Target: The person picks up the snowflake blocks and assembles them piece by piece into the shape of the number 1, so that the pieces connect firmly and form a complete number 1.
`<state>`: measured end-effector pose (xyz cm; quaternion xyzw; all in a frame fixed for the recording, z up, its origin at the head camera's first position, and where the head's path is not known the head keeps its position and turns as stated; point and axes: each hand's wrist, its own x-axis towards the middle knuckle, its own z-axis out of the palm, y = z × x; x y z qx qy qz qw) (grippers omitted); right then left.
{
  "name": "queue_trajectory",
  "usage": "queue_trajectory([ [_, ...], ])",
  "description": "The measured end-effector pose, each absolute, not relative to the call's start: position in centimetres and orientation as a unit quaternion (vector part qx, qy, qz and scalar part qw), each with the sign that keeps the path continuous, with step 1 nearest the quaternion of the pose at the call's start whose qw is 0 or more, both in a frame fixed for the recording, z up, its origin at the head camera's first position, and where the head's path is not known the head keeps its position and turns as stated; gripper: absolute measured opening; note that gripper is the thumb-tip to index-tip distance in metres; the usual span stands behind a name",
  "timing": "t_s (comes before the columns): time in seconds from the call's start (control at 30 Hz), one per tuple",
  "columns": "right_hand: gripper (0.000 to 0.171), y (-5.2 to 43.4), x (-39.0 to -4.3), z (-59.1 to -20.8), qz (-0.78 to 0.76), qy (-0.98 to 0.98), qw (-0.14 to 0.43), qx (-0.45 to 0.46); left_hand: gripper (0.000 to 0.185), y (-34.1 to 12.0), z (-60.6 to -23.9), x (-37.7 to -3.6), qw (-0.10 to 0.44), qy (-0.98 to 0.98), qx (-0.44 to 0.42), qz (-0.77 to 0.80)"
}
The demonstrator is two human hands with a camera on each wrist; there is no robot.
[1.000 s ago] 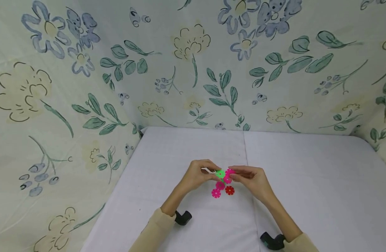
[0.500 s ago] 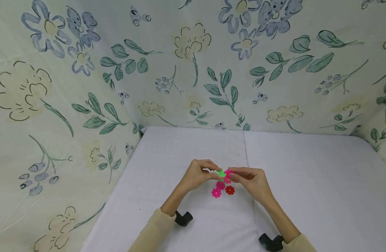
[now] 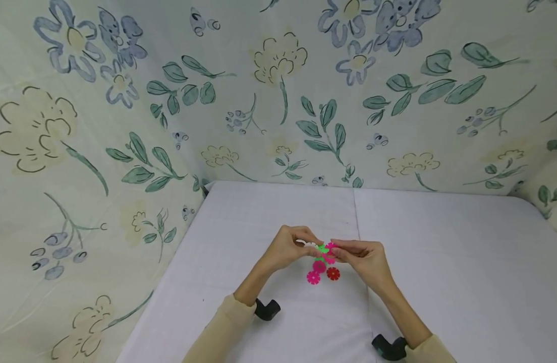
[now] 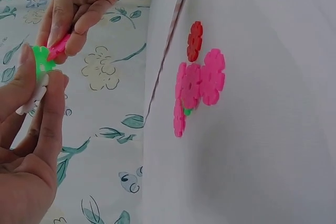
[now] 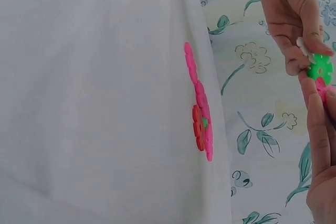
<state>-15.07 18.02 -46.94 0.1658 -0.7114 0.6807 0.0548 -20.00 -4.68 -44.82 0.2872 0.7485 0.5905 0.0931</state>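
Now left hand pinches green disc with white piece; right hand pinches pink disc against it.

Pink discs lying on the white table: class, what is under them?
Under the pink discs lies the white table. A bit of green piece peeks from beneath them, and a red disc lies beside them. The rest of that green piece is covered.
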Motion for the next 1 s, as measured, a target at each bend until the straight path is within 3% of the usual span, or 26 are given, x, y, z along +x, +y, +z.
queue_trajectory([
  [0.53, 0.032, 17.7, -15.0, -47.4, 0.662, -0.734, 0.007, 0.151, 0.02, -5.6, -45.5, -20.0, 0.133, 0.761, 0.279, 0.57],
  [0.8, 0.038, 17.6, -15.2, -47.5, 0.678, -0.728, -0.02, 0.099, 0.034, -4.7, -45.2, -19.7, 0.069, 0.808, 0.296, 0.504],
  [1.0, 0.042, 17.1, -15.0, -47.6, 0.683, -0.725, -0.056, 0.064, 0.04, -4.0, -45.5, -19.1, 0.051, 0.822, 0.299, 0.481],
])
